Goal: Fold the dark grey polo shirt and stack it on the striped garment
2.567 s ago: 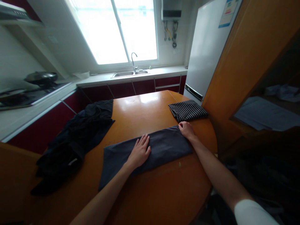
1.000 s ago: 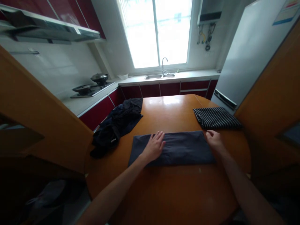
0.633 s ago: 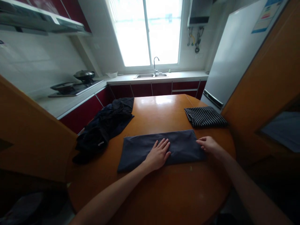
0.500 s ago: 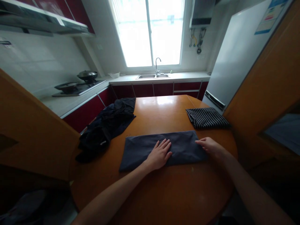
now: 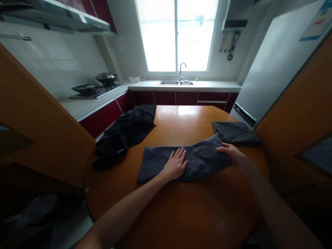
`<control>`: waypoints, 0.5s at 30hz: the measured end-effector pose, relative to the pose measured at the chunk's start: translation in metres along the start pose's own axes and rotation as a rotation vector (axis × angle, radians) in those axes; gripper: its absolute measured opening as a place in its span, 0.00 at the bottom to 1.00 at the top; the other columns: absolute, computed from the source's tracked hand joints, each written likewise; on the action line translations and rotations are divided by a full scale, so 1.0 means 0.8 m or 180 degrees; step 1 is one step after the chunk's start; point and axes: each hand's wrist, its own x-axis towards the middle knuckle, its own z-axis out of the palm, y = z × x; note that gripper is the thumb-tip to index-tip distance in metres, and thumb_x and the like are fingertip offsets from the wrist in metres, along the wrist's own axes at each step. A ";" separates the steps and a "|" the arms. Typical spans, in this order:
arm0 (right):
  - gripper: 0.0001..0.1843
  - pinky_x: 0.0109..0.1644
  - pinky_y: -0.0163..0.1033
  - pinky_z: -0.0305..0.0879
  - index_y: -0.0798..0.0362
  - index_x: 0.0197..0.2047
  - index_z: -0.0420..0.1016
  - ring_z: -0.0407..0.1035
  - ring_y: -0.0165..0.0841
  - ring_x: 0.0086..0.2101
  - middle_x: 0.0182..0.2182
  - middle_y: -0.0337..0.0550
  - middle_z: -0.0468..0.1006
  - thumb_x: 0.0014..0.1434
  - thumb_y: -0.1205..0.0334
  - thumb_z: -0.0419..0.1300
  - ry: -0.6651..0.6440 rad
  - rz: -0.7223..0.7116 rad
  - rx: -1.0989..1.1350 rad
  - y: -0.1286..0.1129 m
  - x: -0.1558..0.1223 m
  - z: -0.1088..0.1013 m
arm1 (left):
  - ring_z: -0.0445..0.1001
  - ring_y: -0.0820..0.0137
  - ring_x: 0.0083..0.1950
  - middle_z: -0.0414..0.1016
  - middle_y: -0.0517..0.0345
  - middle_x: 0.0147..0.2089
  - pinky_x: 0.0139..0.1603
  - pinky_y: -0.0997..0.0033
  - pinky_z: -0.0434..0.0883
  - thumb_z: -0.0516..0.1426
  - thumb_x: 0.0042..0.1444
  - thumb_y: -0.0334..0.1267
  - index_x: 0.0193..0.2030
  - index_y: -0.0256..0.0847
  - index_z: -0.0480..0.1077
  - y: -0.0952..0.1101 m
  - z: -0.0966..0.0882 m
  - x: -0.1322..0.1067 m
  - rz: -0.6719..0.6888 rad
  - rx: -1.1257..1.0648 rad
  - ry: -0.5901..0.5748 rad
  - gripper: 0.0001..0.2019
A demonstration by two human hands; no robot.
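Note:
A dark grey folded cloth, perhaps a garment (image 5: 202,160), lies across the wooden table (image 5: 181,211) in front of me. My left hand (image 5: 176,164) rests flat on its middle with fingers spread. At the cloth's right end, my right hand (image 5: 232,154) pinches the edge between thumb and fingers. That end is raised off the table and slants upward, with wrinkles running toward my left hand. The cloth's left end lies flat.
A rumpled heap of black clothing (image 5: 126,133) lies on the table's left side. At the right sits a folded black-and-white striped cloth (image 5: 237,133), close beyond my right hand. Past the table are a sink (image 5: 168,83), a stove (image 5: 97,91) and a fridge (image 5: 277,65).
My right hand has lifted the grey cloth's right end, which lay flat before and now slopes up with wrinkles. My left hand stays pressed on the cloth. The view has shifted slightly.

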 end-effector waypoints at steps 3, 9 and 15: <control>0.17 0.35 0.36 0.75 0.51 0.41 0.74 0.79 0.37 0.31 0.32 0.44 0.82 0.46 0.61 0.67 -0.0220 -0.0257 0.0185 -0.039 -0.010 0.042 | 0.45 0.57 0.78 0.48 0.46 0.77 0.76 0.48 0.43 0.48 0.68 0.47 0.73 0.37 0.56 -0.003 -0.008 0.008 -0.0166 -0.0627 0.0002 0.30; 0.12 0.27 0.34 0.68 0.53 0.37 0.73 0.72 0.33 0.25 0.25 0.38 0.77 0.46 0.62 0.65 -0.0517 -0.0954 -0.0403 -0.065 0.012 0.171 | 0.73 0.56 0.61 0.71 0.42 0.64 0.60 0.53 0.71 0.47 0.68 0.52 0.66 0.38 0.66 -0.027 -0.072 0.003 -0.1097 -0.3550 0.0659 0.27; 0.18 0.43 0.41 0.70 0.55 0.47 0.75 0.77 0.46 0.44 0.42 0.54 0.83 0.51 0.66 0.62 -0.0266 -0.1359 -0.2307 0.000 0.034 0.308 | 0.71 0.57 0.63 0.72 0.46 0.64 0.61 0.58 0.70 0.49 0.68 0.55 0.72 0.41 0.57 -0.064 -0.091 -0.046 -0.1596 -0.4176 0.1247 0.31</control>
